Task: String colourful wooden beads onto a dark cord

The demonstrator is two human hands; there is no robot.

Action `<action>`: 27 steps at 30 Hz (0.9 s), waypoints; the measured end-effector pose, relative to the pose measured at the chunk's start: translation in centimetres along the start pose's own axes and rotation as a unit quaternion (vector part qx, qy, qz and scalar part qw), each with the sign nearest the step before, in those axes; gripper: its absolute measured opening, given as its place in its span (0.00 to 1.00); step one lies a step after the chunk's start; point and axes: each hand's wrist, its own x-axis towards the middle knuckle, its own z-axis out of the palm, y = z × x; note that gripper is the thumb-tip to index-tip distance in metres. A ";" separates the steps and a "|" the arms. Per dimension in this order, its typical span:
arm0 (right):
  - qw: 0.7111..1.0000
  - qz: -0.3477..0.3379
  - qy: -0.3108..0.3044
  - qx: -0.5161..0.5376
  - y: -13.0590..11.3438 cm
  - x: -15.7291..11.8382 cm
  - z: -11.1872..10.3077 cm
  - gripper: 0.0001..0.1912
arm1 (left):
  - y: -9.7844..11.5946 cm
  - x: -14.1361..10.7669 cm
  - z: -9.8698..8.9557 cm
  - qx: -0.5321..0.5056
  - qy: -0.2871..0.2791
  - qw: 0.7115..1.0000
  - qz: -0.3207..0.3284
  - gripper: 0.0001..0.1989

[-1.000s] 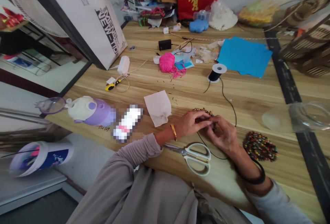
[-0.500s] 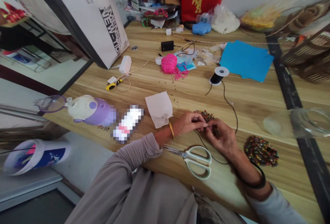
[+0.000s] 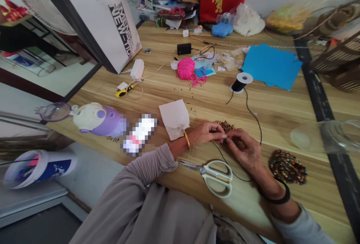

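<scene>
My left hand [image 3: 207, 132], with a gold bangle at its wrist, is pinched closed beside a pile of small coloured beads [image 3: 225, 125]. Fingertip to fingertip with it, my right hand [image 3: 245, 149] is also pinched closed; a dark band circles that wrist. Whatever lies between the fingertips is too small to make out. A thin black cord [image 3: 234, 175] runs below the hands. Scissors with pale handles [image 3: 218, 178] lie nearer to me. To the right is a bigger heap of multicoloured beads [image 3: 288, 166]. A spool of black cord [image 3: 239, 83] stands beyond the hands.
A pale paper square [image 3: 174, 118], a phone [image 3: 140, 135] and a purple-white bottle [image 3: 98, 119] are on the left. Farther back are pink yarn [image 3: 186, 68], blue sheets [image 3: 271, 66] and a large bag [image 3: 98, 23]. A clear jar [image 3: 323, 136] lies at right.
The view has shifted slightly, so the table items at the right appear a little farther right. Both hands stay together at the small bead pile, with only slight finger movement.
</scene>
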 end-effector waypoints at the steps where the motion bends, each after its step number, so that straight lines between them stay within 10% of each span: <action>1: 1.000 0.004 -0.002 0.003 0.0 0.0 0.0 0.03 | 0.0 0.0 0.0 -0.001 0.000 1.000 -0.002 0.18; 27: 1.000 0.002 -0.006 -0.002 0.2 0.0 -0.2 0.04 | 0.0 0.0 0.1 -0.005 0.005 1.000 -0.004 0.16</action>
